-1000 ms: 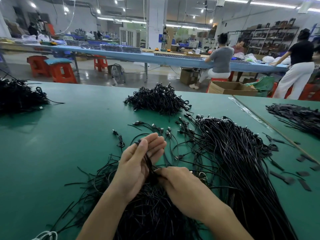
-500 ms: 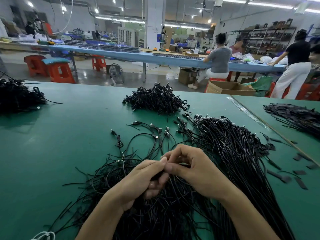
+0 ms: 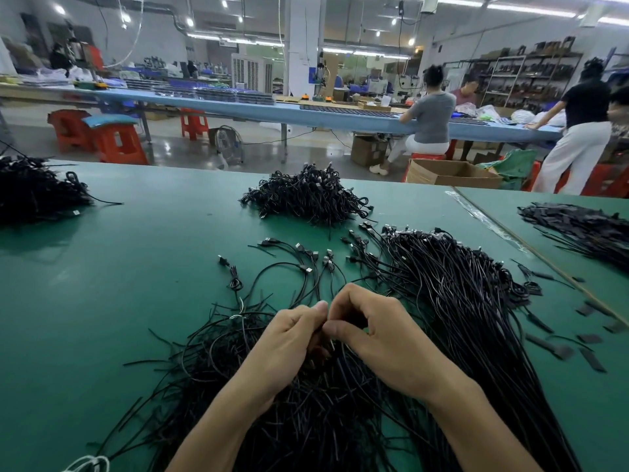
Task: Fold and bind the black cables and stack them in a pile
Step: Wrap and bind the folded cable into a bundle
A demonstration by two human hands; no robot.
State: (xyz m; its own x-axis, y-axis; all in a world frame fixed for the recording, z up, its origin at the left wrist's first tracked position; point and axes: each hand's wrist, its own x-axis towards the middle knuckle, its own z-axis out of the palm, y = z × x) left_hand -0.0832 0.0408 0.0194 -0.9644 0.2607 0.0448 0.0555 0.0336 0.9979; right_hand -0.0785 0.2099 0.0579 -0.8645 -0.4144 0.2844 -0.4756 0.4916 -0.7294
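Over a heap of loose black ties [image 3: 272,396] near the table's front, my left hand [image 3: 289,338] and my right hand [image 3: 381,335] meet fingertip to fingertip. Both have curled fingers and pinch a folded black cable [image 3: 325,345], which they mostly hide. A thick bundle of straight black cables [image 3: 459,301] with plugs at the far end lies right of my hands. A few single cables [image 3: 306,267] fan out just beyond my fingers. The pile of bound cables [image 3: 309,195] sits at the middle back of the green table [image 3: 119,284].
Another black cable heap [image 3: 34,192] lies at the far left edge. A stack of flat black strips [image 3: 585,229] rests on the adjoining table at right, with loose strips [image 3: 561,349] scattered nearby. People work at a blue bench [image 3: 306,114] behind.
My left hand's fingers went from spread and upright to curled. My right hand rose from the heap to meet it, and both now pinch the cable together.
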